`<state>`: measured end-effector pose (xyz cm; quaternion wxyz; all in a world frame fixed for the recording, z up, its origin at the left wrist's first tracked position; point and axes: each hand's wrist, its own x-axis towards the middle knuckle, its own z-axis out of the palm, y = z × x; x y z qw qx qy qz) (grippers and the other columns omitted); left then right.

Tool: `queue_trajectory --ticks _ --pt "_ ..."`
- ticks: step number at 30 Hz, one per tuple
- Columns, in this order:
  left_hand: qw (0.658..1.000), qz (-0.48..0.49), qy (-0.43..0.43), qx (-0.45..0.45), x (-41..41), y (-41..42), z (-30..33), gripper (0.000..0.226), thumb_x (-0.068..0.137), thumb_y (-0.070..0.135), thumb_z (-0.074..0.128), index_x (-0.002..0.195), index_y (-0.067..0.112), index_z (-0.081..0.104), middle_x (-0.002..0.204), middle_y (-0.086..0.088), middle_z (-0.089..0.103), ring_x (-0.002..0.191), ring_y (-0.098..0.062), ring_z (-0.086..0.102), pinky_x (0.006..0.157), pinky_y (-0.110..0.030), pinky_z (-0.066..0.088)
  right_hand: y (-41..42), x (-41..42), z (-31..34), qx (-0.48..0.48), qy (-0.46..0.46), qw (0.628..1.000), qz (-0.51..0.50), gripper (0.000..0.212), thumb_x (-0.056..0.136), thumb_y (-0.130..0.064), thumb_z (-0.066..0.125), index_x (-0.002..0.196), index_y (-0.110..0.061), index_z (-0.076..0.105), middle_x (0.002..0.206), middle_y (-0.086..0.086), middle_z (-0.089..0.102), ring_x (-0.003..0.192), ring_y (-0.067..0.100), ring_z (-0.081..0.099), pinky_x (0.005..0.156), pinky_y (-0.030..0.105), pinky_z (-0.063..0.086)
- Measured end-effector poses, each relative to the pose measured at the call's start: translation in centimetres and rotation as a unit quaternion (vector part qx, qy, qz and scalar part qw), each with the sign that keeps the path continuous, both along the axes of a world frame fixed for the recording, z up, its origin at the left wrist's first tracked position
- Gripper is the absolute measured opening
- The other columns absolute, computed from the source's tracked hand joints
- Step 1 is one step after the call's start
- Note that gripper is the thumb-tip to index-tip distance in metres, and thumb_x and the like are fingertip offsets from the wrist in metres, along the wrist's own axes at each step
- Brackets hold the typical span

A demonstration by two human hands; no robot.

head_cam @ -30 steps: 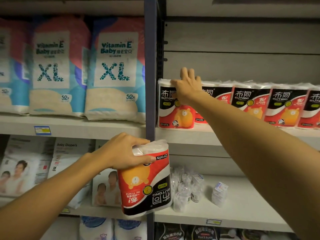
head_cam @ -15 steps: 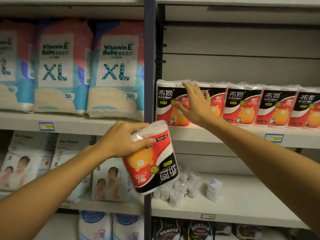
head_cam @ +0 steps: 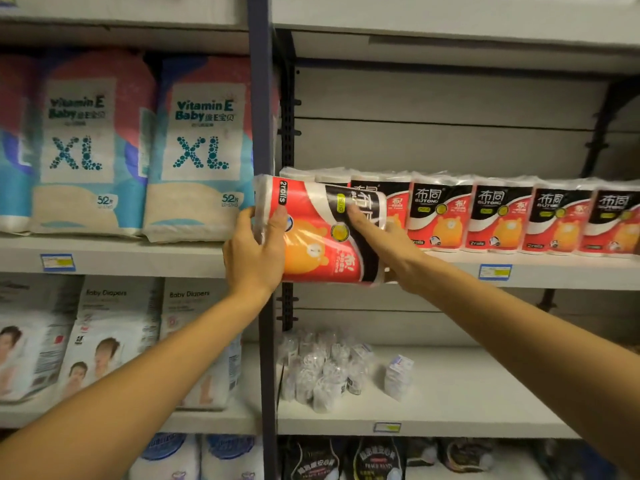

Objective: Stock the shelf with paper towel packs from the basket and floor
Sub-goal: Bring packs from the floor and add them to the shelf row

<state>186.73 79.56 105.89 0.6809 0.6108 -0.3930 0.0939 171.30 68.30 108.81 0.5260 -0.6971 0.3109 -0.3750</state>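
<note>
Lifted from below up to shelf (head_cam: 450,271) height, the paper towel pack (head_cam: 322,233) lies sideways, my left hand (head_cam: 254,254) gripping its end, right hand (head_cam: 388,242) flat-fingered against its front; next I stand it beside the row (head_cam: 502,216)

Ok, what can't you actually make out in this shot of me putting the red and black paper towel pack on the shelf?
Head view only:
- Leftmost shelved pack: hidden behind the held red-and-black plastic-wrapped paper towel pack.
- Right hand: fingers partly behind that pack, so its grip is unclear.
- Blue-edged price tag on the grey shelf: print too small and blurred.
- Basket and floor packs: outside the frame.
- Left hand covers the pack's end.
</note>
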Motion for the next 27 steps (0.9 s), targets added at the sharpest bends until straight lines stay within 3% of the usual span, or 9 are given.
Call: queue_trajectory --ticks 2,6,11,13,15,16,20,24,27 --pt "1.0 -0.019 0.009 0.003 -0.9 -0.5 0.0 0.036 0.094 0.052 0.048 0.117 0.024 0.044 0.086 0.019 0.054 0.076 0.004 0.055 0.056 -0.004 0.041 0.2 -0.3 0.0 0.014 -0.032 0.999 0.018 0.04 0.078 -0.051 0.072 0.106 -0.025 0.06 0.093 0.003 0.075 0.078 0.018 0.074 0.07 0.038 0.059" --pt "0.997 -0.065 -0.003 0.034 -1.6 -1.3 -0.6 0.035 0.097 0.049 0.041 0.12 0.023 0.038 0.096 0.015 0.052 0.082 0.004 0.053 0.062 -0.015 0.042 -0.2 -1.3 0.3 -0.005 -0.074 0.997 -0.02 0.044 0.072 -0.04 0.081 0.105 -0.017 0.063 0.086 0.001 0.075 0.069 0.014 0.073 0.055 0.026 0.056" --pt "0.992 -0.077 -0.024 0.097 -2.1 -2.7 -0.4 0.035 0.097 0.046 0.047 0.12 0.02 0.041 0.095 0.014 0.055 0.078 0.004 0.053 0.059 -0.012 0.037 -2.2 -3.6 2.1 -0.152 -0.036 0.982 -0.108 0.055 0.056 -0.055 0.084 0.096 -0.023 0.064 0.091 -0.002 0.073 0.076 0.013 0.071 0.064 0.029 0.058" --pt "0.992 -0.064 -0.037 0.106 -2.4 -3.5 -0.3 0.035 0.096 0.044 0.05 0.121 0.02 0.043 0.09 0.014 0.057 0.078 0.004 0.054 0.06 -0.013 0.037 -3.3 -5.0 3.4 -0.262 -0.002 0.952 -0.158 0.08 0.045 -0.067 0.081 0.108 -0.019 0.063 0.098 -0.006 0.069 0.084 0.012 0.068 0.07 0.028 0.058" --pt "0.991 -0.055 -0.046 0.115 -2.7 -4.5 -0.3 0.036 0.095 0.043 0.052 0.121 0.019 0.044 0.092 0.011 0.058 0.078 0.003 0.054 0.06 -0.013 0.037 -4.5 -6.3 4.7 -0.352 0.026 0.916 -0.191 0.091 0.047 -0.063 0.083 0.12 -0.016 0.057 0.104 -0.007 0.064 0.09 0.011 0.062 0.071 0.019 0.052" --pt "0.99 -0.05 -0.047 0.121 -3.0 -5.0 -0.2 0.035 0.095 0.042 0.052 0.12 0.019 0.045 0.094 0.008 0.058 0.078 0.003 0.053 0.059 -0.012 0.037 -5.1 -6.8 5.4 -0.39 0.04 0.897 -0.203 0.091 0.05 -0.058 0.086 0.124 -0.016 0.053 0.106 -0.004 0.063 0.092 0.013 0.06 0.072 0.02 0.051" --pt "0.989 -0.041 -0.046 0.137 -4.7 -7.1 -0.3 0.019 0.096 0.029 0.054 0.109 0.019 0.046 0.086 0.012 0.053 0.075 0.001 0.052 0.053 -0.009 0.037 -8.0 -8.5 7.5 -0.526 0.132 0.808 -0.229 0.082 0.061 -0.046 0.087 0.128 -0.018 0.047 0.121 0.01 0.065 0.105 0.032 0.061 0.093 0.047 0.046" --pt "0.983 -0.043 -0.066 0.168 -6.0 -9.7 -0.4 0.015 0.092 0.021 0.057 0.104 0.019 0.049 0.093 0.004 0.056 0.082 -0.005 0.054 0.062 -0.014 0.036 -11.2 -9.6 7.9 -0.626 0.2 0.716 -0.234 0.074 0.066 -0.048 0.083 0.127 -0.019 0.053 0.126 0.01 0.064 0.121 0.034 0.053 0.113 0.052 0.017" --pt "0.978 -0.038 -0.086 0.187 -6.7 -11.3 -0.5 0.014 0.091 0.021 0.057 0.103 0.022 0.051 0.1 0.002 0.054 0.087 -0.007 0.054 0.066 -0.014 0.039 -13.0 -9.4 7.4 -0.652 0.217 0.692 -0.22 0.072 0.069 -0.048 0.081 0.13 -0.023 0.053 0.127 0.007 0.063 0.123 0.035 0.049 0.114 0.056 0.01"
